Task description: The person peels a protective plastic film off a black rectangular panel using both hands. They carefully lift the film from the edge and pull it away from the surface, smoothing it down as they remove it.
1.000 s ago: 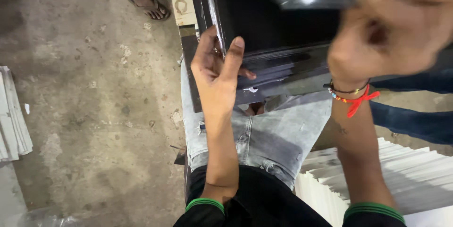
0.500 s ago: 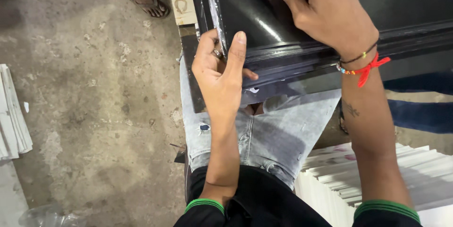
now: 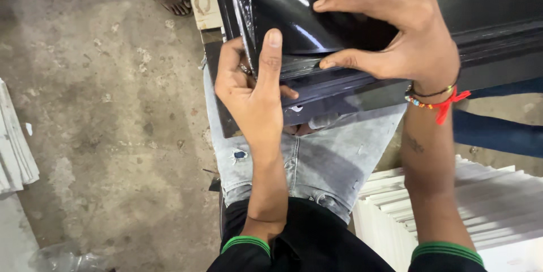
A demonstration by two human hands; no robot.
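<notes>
**Over the lap: both hands on a black panel**

At my knees, my left hand [image 3: 254, 94] clamps the near-left corner of the glossy black panel [image 3: 350, 80], thumb upright against its face. My right hand [image 3: 390, 29] spreads over the top, thumb under a fold of clear plastic wrap [image 3: 283, 0]. The panel runs left to right across my grey jeans [image 3: 334, 159]. White sheets [image 3: 481, 204] stack beside my right.

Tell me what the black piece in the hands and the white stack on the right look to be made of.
Black piece: probably glossy plastic, or sheet under clear film, given the sharp highlights and wrinkled film at its edge. White stack: thin, flat, matte sheets, perhaps board or plastic; the material is unclear. Both the left hand and the right hand grip the piece.
</notes>
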